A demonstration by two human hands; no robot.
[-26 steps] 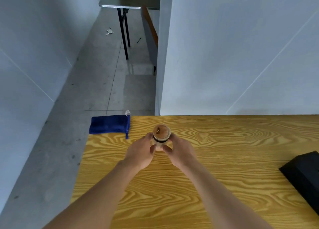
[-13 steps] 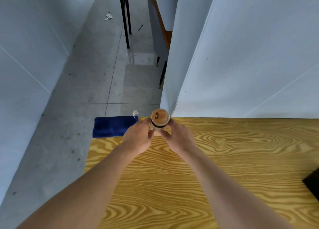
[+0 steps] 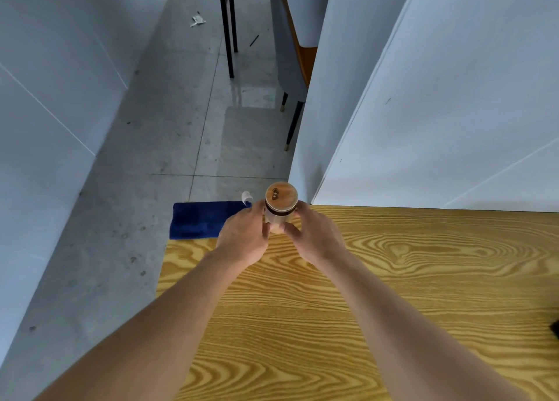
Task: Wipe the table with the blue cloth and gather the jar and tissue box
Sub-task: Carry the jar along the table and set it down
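Note:
A small glass jar [image 3: 279,211] with a round wooden lid sits between my two hands near the far left corner of the wooden table [image 3: 378,294]. My left hand [image 3: 243,237] grips its left side and my right hand [image 3: 314,237] grips its right side, fingers curled round the glass. The folded blue cloth [image 3: 199,219] lies at the table's far left corner, just left of my left hand, hanging partly over the edge. A white tag [image 3: 246,196] sticks up at its right end. Only a dark sliver [image 3: 555,329] shows at the right edge of the view.
White partition panels [image 3: 438,113] stand right behind the table's far edge. The table's left edge drops to a grey tiled floor [image 3: 151,158]. A chair [image 3: 295,77] and black table legs [image 3: 227,28] stand farther back on the floor.
Both hands have carried the jar away from me toward the far edge and next to the blue cloth. The view has swung left, so the black box has nearly left the frame.

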